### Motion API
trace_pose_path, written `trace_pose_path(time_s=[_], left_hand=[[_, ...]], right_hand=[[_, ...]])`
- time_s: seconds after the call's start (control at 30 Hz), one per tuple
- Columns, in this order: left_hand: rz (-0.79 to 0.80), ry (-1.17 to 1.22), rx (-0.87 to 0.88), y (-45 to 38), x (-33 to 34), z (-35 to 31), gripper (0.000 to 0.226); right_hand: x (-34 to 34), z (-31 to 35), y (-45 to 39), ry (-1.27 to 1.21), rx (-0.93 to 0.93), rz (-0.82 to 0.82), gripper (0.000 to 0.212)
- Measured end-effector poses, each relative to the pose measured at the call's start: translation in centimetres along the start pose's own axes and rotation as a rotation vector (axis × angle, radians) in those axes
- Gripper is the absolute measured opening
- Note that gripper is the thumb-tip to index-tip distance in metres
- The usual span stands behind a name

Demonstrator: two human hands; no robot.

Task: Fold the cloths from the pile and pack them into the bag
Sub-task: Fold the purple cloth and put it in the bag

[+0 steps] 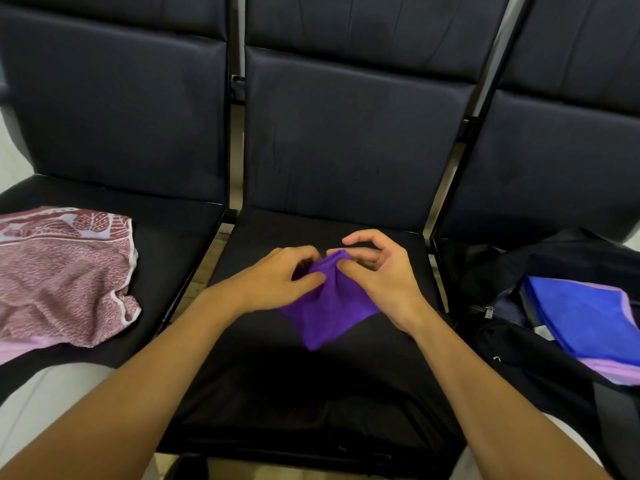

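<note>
Small purple woven cloth (pixel 327 306) over middle black padded seat (pixel 311 393), long axis upright, lower corner pointing down. Left hand (pixel 277 278) and right hand (pixel 377 275) pinch its bunched top edge.

I take this for a waiting room: a row of joined black padded seats (pixel 346 143) on metal frames, pale floor (pixel 14 161) far left.

Both bare forearms are reaching forward and converging toward the middle. The left hand (pixel 277 275) is lying palm-down, fingers curling inward, thumb pinching. The right hand (pixel 377 271) is facing it, thumb and forefinger pinching, the other fingers arching above.
</note>
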State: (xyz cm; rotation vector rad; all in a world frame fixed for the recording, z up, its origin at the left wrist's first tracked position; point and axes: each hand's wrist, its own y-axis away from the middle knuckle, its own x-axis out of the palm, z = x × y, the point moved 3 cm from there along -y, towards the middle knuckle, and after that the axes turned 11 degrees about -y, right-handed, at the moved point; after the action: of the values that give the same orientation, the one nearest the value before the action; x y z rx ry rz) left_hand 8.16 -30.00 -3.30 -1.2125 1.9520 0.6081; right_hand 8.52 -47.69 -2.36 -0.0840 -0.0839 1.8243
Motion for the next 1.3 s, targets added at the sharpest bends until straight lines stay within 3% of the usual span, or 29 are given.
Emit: trace_pose_path(time_s=[0.17,0.3,0.5,0.63,0.83,1.13,1.23,1.3], left_hand=[[-0.114,0.02,0.012,-0.5,0.9,-0.5,0.02],[-0.221,0.008,0.034,-0.4,0.1,-0.6,0.012],[-0.376,0.139,0.002,0.1,-2.2,0.5,0.015],[-0.469,0.15,-0.052,0.5,-3.7,1.4,0.022],[-0.621,0.092,-0.148,0.9,-4.3,2.3,0.026],[-0.737,0.126,-0.159,0.5,-3.5,1.0,0.026],[-0.781,0.219,-0.169,0.5,-2.9,0.6,0.026],[-0.808,0.27,-0.171,0.5,-3.0,0.4,0.026]], right_hand=[[0.1,-0.1,0.0,0.045,-0.068,0.022,0.031],[-0.1,-0.1,-0.3,0.11,-0.127,0.022,0.015],[-0.6,-1.4,-0.1,0.43,0.082,0.263,0.024],[-0.8,-1.7,-0.1,0.473,0.146,0.253,0.022],[-2.5,0.0,-0.6,0.314,-0.026,-0.04,0.022],[-2.8,0.8,-0.9,0.034,-0.246,-0.298,0.013],[-1.7,0.2,-0.4,-0.2,-0.081,-0.325,0.027],[-0.7,-0.4,-0.3,-0.375,0.122,-0.221,0.041]])
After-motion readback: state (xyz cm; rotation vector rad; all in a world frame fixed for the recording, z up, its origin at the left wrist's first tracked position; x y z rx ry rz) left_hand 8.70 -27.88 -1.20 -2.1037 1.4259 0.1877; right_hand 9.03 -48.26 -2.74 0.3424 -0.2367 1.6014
